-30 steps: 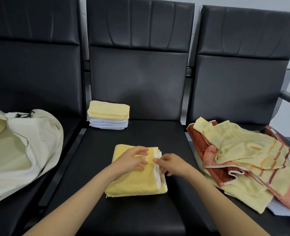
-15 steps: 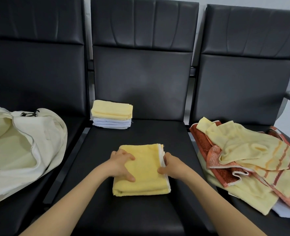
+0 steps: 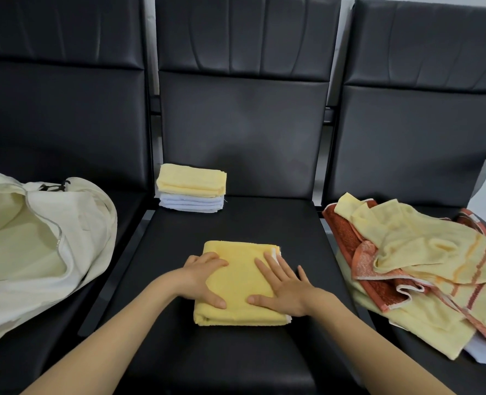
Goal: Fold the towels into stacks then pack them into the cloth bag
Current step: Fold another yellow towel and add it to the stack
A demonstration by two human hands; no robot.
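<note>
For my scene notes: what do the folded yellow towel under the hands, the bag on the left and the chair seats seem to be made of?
The yellow towel looks like cotton terry: matte, fuzzy surface. The bag seems woven canvas: cream, matte, soft creases. The seats are leather or imitation leather, I cannot tell which: black, smooth, faint sheen.

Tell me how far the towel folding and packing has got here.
Done: a folded stack sits at the back of the middle seat. In hand: the left hand and right hand press on a folded yellow towel. Left: the loose towel pile on the right needs folding, and everything folded must go into the open cloth bag.
</note>
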